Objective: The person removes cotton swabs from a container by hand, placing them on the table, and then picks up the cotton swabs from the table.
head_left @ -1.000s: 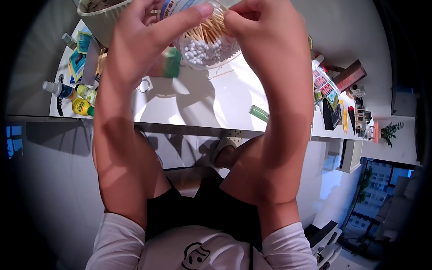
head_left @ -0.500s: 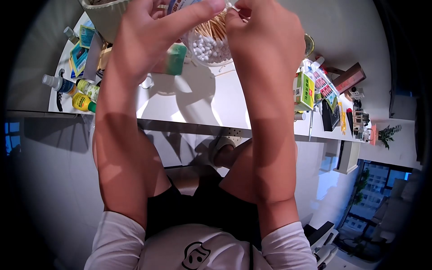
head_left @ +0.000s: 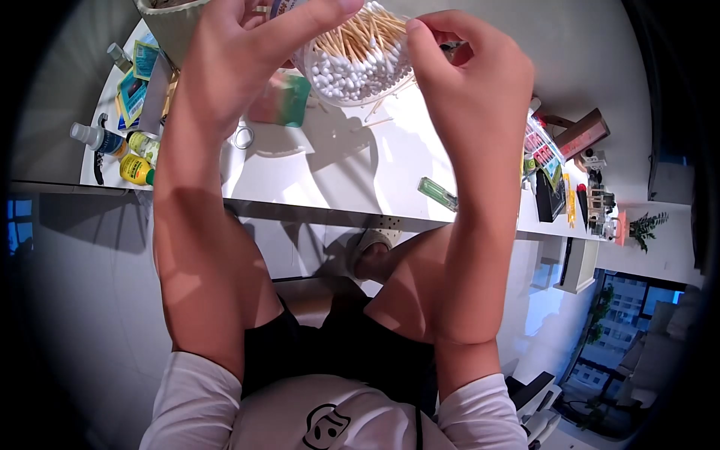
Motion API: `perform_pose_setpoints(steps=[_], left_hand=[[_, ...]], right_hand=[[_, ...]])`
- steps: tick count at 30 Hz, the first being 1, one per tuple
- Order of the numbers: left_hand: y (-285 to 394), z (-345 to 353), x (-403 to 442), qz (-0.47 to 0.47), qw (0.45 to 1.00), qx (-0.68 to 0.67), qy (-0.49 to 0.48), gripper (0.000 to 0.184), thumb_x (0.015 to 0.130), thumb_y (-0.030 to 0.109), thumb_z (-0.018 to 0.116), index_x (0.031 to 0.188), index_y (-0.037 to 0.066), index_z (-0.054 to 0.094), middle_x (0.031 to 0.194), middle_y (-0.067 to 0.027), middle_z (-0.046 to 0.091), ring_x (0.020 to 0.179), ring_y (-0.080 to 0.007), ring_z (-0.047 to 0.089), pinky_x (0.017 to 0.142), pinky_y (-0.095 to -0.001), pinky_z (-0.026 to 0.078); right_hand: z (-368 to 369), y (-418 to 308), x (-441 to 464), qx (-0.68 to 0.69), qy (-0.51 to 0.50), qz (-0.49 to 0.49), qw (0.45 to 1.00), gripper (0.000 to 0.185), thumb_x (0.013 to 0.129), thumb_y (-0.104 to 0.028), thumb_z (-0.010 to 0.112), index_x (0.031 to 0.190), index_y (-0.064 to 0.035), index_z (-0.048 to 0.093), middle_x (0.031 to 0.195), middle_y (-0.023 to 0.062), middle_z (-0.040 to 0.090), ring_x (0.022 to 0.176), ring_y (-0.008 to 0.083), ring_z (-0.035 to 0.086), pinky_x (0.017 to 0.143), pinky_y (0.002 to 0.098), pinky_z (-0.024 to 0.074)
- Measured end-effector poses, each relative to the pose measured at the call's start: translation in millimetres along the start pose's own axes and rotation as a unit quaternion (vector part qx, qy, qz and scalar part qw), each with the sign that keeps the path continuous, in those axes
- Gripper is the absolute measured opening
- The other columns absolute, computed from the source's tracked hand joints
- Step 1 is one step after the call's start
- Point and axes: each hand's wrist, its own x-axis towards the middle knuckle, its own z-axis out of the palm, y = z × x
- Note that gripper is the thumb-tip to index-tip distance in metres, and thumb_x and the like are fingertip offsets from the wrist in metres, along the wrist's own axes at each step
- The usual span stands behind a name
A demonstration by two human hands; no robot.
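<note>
Head view: cotton-swab tub point(head_left: 349, 103) is tilted; likely light, slick, spill-prone, best held round its wall. Left hand point(head_left: 241, 64) grips it; right hand point(head_left: 474, 67) at swabs point(head_left: 360, 71), pinch unclear. Tub is above white table point(head_left: 397, 161).

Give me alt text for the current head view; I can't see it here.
A person's left hand holds a clear tub of wooden-stick cotton swabs over a white table. The right hand is at the sticks' ends; whether it holds one is unclear. Loose swabs lie on the table.
</note>
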Motion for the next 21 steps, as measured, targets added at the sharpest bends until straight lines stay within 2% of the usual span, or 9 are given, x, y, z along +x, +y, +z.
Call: perform_pose_setpoints(steps=[1, 6, 9, 11, 12, 13, 15, 18, 21], left_hand=[[-1.0, 0.3, 0.0, 0.003, 1.000, -0.011, -0.004, 0.049, 0.085, 0.020, 0.081, 0.119, -0.008, 0.062, 0.103, -0.0107, 0.071, 0.092, -0.0135, 0.068, 0.082, -0.0252, 0.054], [2.6, 7.7, -4.1, -0.003, 0.999, -0.033, -0.005, 0.051, 0.085, 0.019, 0.082, 0.121, -0.009, 0.060, 0.104, -0.0117, 0.071, 0.093, -0.0142, 0.068, 0.083, -0.0261, 0.055], [-0.3, 16.2, -6.1, 0.055, 0.994, 0.066, 0.064, 0.053, 0.084, 0.018, 0.083, 0.123, -0.010, 0.059, 0.106, -0.0126, 0.070, 0.095, -0.0150, 0.069, 0.084, -0.0271, 0.055], [2.0, 7.2, -4.0, 0.017, 1.000, -0.010, 0.018, 0.053, 0.084, 0.018, 0.083, 0.123, -0.010, 0.060, 0.106, -0.0125, 0.071, 0.095, -0.0152, 0.069, 0.084, -0.0272, 0.056], [2.7, 7.1, -4.3, 0.004, 0.999, -0.035, 0.004, 0.053, 0.084, 0.018, 0.083, 0.123, -0.010, 0.060, 0.106, -0.0125, 0.071, 0.095, -0.0152, 0.069, 0.084, -0.0272, 0.056], [3.7, 16.3, -7.3, 0.032, 0.999, 0.024, 0.036, 0.053, 0.084, 0.018, 0.083, 0.122, -0.010, 0.060, 0.106, -0.0124, 0.071, 0.094, -0.0151, 0.069, 0.084, -0.0270, 0.056], [-1.7, 16.6, -5.8, 0.059, 0.992, 0.083, 0.069, 0.053, 0.084, 0.018, 0.084, 0.122, -0.010, 0.061, 0.105, -0.0123, 0.071, 0.093, -0.0149, 0.069, 0.083, -0.0268, 0.056], [-8.7, 7.0, 0.7, 0.013, 1.000, -0.014, 0.025, 0.052, 0.083, 0.019, 0.084, 0.121, -0.010, 0.061, 0.104, -0.0121, 0.071, 0.092, -0.0147, 0.069, 0.081, -0.0262, 0.056], [9.7, 17.4, -9.7, 0.066, 0.991, 0.093, 0.066, 0.052, 0.083, 0.019, 0.083, 0.121, -0.010, 0.061, 0.103, -0.0121, 0.071, 0.092, -0.0145, 0.069, 0.081, -0.0259, 0.056]], right_hand=[[4.1, 0.1, -1.7, -0.052, 0.019, -0.010, 0.998, 0.022, 0.082, -0.021, 0.070, 0.089, -0.0019, 0.078, 0.083, 0.0174, 0.074, 0.077, 0.0362, 0.071, 0.076, 0.0423, 0.0563], [13.7, 0.5, -5.0, -0.073, -0.008, 0.007, 0.997, 0.020, 0.081, -0.021, 0.070, 0.086, -0.0038, 0.079, 0.085, 0.0168, 0.071, 0.079, 0.0356, 0.070, 0.076, 0.0447, 0.0556], [19.7, 4.2, -4.2, -0.084, -0.016, 0.008, 0.996, 0.020, 0.080, -0.021, 0.071, 0.088, -0.0049, 0.079, 0.086, 0.0161, 0.070, 0.081, 0.0348, 0.069, 0.076, 0.0447, 0.0553], [18.5, 1.4, -2.8, -0.096, -0.033, 0.011, 0.995, 0.020, 0.080, -0.022, 0.072, 0.091, -0.0055, 0.078, 0.086, 0.0151, 0.069, 0.083, 0.0339, 0.069, 0.077, 0.0444, 0.0548], [14.9, -3.1, -1.4, -0.107, -0.008, -0.027, 0.994, 0.018, 0.081, -0.018, 0.072, 0.086, -0.0019, 0.077, 0.082, 0.0171, 0.070, 0.078, 0.0341, 0.069, 0.074, 0.0428, 0.0545], [11.6, -6.7, -0.2, -0.118, 0.018, -0.065, 0.991, 0.017, 0.081, -0.015, 0.073, 0.082, 0.0017, 0.076, 0.077, 0.0191, 0.071, 0.073, 0.0343, 0.070, 0.071, 0.0411, 0.0541], [6.6, -10.5, 1.8, -0.098, 0.022, -0.039, 0.994, 0.017, 0.080, -0.017, 0.073, 0.080, 0.0000, 0.076, 0.078, 0.0194, 0.071, 0.076, 0.0365, 0.070, 0.074, 0.0436, 0.0539], [11.7, -0.7, 1.7, -0.103, 0.042, -0.026, 0.993, 0.018, 0.079, -0.020, 0.074, 0.079, -0.0024, 0.076, 0.079, 0.0193, 0.071, 0.079, 0.0379, 0.069, 0.075, 0.0458, 0.0537], [17.2, 4.2, 3.8, -0.127, 0.061, -0.047, 0.989, 0.018, 0.079, -0.021, 0.074, 0.079, -0.0035, 0.077, 0.078, 0.0186, 0.071, 0.077, 0.0370, 0.070, 0.074, 0.0455, 0.0540]])
